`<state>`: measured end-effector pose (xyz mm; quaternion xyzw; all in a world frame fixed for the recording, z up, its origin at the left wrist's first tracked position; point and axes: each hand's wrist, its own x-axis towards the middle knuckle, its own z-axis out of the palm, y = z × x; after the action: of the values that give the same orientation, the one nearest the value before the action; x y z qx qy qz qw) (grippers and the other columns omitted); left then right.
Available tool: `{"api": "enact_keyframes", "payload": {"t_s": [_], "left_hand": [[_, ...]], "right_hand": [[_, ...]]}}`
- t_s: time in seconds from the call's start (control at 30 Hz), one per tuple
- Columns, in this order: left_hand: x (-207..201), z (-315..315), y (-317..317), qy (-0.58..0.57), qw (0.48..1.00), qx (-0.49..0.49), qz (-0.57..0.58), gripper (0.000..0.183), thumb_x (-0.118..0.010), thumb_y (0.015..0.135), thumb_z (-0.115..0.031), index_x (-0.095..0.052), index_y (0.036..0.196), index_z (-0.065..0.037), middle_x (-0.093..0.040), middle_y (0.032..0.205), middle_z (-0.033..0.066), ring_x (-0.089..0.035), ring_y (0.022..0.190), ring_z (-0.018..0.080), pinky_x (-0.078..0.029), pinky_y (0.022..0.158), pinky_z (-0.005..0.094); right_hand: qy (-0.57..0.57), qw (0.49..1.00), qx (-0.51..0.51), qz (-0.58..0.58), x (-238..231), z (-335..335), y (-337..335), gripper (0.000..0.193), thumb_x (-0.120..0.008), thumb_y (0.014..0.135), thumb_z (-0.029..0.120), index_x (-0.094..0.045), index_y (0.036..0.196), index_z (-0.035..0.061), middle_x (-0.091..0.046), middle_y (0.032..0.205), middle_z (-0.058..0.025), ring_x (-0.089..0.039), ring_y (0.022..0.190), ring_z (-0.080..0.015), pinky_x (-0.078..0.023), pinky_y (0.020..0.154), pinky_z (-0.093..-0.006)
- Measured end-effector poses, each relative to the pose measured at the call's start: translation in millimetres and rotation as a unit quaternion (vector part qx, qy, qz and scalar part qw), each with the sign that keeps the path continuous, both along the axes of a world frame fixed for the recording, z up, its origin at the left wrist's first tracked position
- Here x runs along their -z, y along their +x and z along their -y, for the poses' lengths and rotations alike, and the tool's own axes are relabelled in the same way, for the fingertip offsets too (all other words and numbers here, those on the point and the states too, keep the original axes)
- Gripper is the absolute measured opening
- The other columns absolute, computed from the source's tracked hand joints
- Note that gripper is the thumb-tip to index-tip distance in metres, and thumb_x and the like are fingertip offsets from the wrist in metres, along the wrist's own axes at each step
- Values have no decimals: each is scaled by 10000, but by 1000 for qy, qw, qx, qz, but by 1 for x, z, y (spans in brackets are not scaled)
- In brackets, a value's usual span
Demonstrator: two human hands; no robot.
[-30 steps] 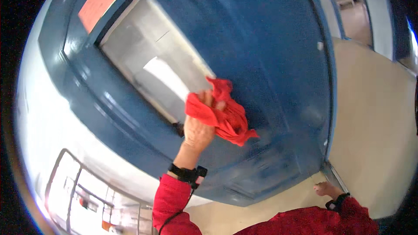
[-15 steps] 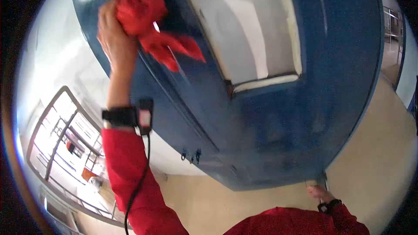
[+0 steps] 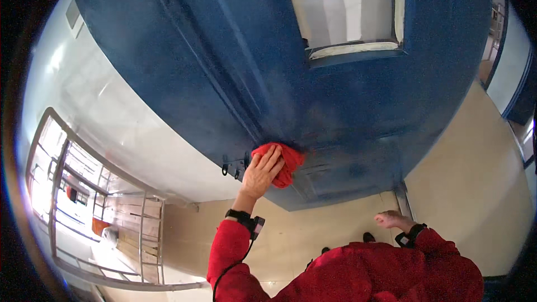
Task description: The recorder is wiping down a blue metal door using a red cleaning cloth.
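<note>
My left hand (image 3: pixel 260 172) presses a crumpled red cloth (image 3: pixel 284 163) flat against the lower part of a blue door (image 3: pixel 335 112), near the door's left edge and beside a small black latch (image 3: pixel 235 165). The fingers lie spread over the cloth. My right hand (image 3: pixel 390 220) hangs low by my side near the door's bottom right corner, holding nothing, fingers loosely curled. Both arms wear red sleeves and black wrist straps. A glass pane (image 3: pixel 349 8) sits in the door's upper part.
A pale wall (image 3: pixel 112 117) runs left of the door. A metal railing (image 3: pixel 95 201) stands at lower left. Beige floor (image 3: pixel 475 190) spreads to the right, with a blue door frame (image 3: pixel 517 86) farther off.
My left hand has swept the red cloth from high on the door's left side down to its lower part. The right hand has stayed low by the door's bottom corner.
</note>
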<state>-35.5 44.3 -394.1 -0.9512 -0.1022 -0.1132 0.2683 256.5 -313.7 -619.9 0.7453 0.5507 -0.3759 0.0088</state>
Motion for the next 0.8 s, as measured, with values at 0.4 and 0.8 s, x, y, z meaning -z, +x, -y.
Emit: {"api": "enact_keyframes", "payload": {"t_s": [0.4,0.8], "left_hand": [[-224,-73,-43,94,846,-27,524,464,-587,752,-123,-498,1204,-66,-388,1355,188,-370,1244,382,-312,1007,458],[26,-20,-70,-118,940,-186,260,495,-591,723,-115,-497,1209,-113,-451,1240,186,-372,1208,396,-320,993,493]], "right_hand": [[-80,994,7,-73,-5,11,-49,375,-531,819,314,-569,1150,142,-628,1059,-110,-588,993,-284,-456,839,-390],[43,995,-63,-67,29,-60,-34,356,-511,818,290,-586,1117,112,-636,1039,-121,-596,973,-295,-458,830,-392]]}}
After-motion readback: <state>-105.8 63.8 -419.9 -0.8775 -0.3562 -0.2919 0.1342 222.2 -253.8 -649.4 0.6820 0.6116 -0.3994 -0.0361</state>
